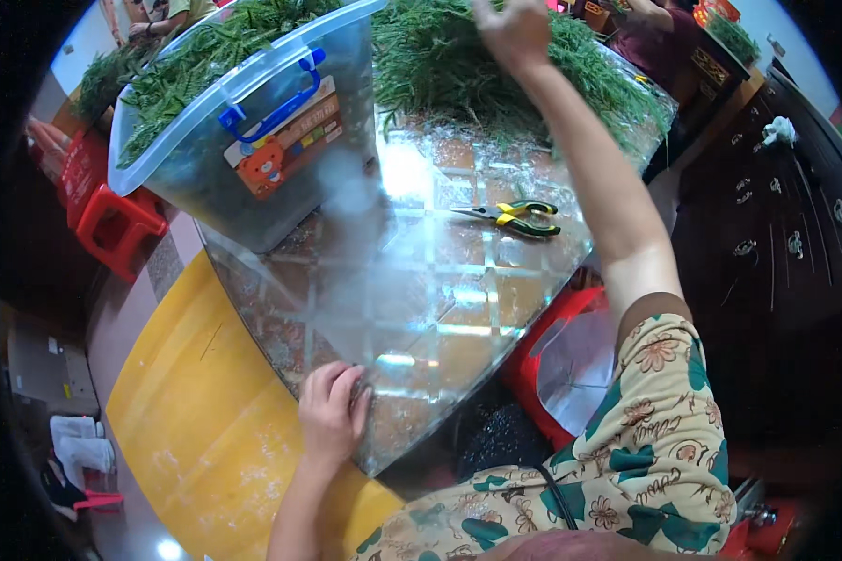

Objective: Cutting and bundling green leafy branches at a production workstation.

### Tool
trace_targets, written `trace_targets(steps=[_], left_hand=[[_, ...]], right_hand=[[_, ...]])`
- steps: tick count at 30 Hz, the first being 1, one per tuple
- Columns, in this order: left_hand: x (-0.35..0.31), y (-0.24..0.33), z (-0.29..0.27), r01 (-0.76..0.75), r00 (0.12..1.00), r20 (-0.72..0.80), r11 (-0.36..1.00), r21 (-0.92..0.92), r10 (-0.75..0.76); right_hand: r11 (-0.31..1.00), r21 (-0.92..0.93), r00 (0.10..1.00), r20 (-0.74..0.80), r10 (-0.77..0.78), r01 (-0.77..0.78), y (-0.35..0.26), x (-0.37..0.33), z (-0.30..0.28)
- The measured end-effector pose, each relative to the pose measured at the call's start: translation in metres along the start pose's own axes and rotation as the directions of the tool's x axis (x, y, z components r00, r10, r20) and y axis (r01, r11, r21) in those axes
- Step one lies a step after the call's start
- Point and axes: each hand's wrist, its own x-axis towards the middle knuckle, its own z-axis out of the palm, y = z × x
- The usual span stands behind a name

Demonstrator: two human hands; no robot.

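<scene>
My left hand (332, 409) rests at the near left edge of the glass-topped table (421, 360). Its fingers are curled in, and a small dark bit shows by the fingertips that I cannot make out. Stretched far forward, my right hand (517, 35) is over a heap of green artificial fern sprigs (440, 70) at the table's far side. The picture's upper edge cuts off some of its fingers, so their grip is unclear. Between the hands lie long-nose pliers (513, 217) with yellow and black handles, touched by neither hand.
A clear plastic bin (192, 178) with a blue handle, full of green sprigs, stands on the table's far left. A yellow board (196, 402) lies left of the table. Red stools (122, 224) and dark drawers (767, 215) flank it. Other people sit at the far side.
</scene>
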Motion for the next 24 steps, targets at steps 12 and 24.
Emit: trace_targets(steps=[12, 24], left_hand=[[0.002, -0.007, 0.005, 0.046, 0.998, 0.04, 0.999, 0.001, -0.046], [0.002, -0.001, 0.006, 0.095, 0.995, -0.008, 0.995, 0.01, -0.095]], right_hand=[[0.943, -0.166, 0.713, 0.621, 0.327, -0.288, 0.115, -0.006, 0.05], [0.802, -0.597, 0.58, 0.65, 0.491, -0.011, 0.127, -0.087, 0.051]])
